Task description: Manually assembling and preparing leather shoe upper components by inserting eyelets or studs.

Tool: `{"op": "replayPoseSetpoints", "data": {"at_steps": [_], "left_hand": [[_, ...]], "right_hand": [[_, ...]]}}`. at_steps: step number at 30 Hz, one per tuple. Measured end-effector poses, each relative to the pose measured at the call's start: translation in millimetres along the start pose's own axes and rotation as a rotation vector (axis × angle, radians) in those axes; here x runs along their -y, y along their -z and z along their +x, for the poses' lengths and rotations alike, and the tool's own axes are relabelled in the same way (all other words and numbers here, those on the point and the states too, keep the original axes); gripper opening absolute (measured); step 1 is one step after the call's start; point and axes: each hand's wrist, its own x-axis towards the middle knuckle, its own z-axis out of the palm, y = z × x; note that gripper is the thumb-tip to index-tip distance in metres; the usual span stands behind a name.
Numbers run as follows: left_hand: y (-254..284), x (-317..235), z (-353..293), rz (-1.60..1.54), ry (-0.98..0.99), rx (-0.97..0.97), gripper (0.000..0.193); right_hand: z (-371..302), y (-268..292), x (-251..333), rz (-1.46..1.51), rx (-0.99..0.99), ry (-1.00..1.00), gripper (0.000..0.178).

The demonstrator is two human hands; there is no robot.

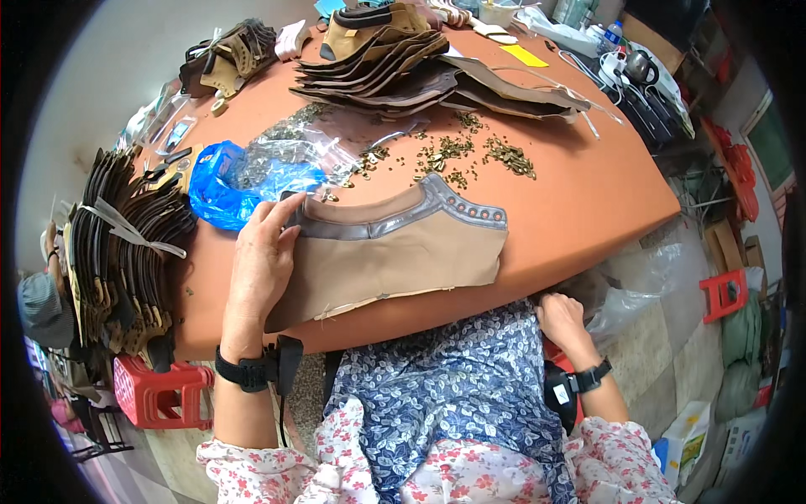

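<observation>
i see the left hand (267, 256) pinching the shoe upper (403, 260) by its left end, on the orange table (588, 193); the right hand (561, 319) curls lower, its grip i cannot tell. positioning, i suppose; next move calls for holding flat.

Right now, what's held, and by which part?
Left hand holds the tan shoe upper by the left end of its dark collar. Right hand: can't tell.

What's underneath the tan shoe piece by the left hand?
Orange tabletop shows beyond the tan shoe piece and along its near edge, so the table apparently lies beneath. Anything else under it is covered and can't be seen, partly behind the left hand too.
</observation>
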Motion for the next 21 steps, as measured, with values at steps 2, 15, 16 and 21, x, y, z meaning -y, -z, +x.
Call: {"op": "replayPoseSetpoints", "data": {"at_steps": [2,15,16,21], "left_hand": [[-2,0,2,-0.010,-0.017,-0.002,0.050],[-11,-18,-13,0.379,-0.058,-0.108,0.063],[-18,-29,-16,0.413,-0.095,-0.113,0.063],[-67,-75,-4,-0.017,-0.227,0.063,0.051]], "right_hand": [[-9,51,30,0.356,-0.118,0.148,0.016],[47,129,127,0.950,-0.408,0.420,0.018],[44,122,126,0.943,-0.402,0.450,0.018],[37,106,127,0.926,-0.348,0.619,0.017]]}}
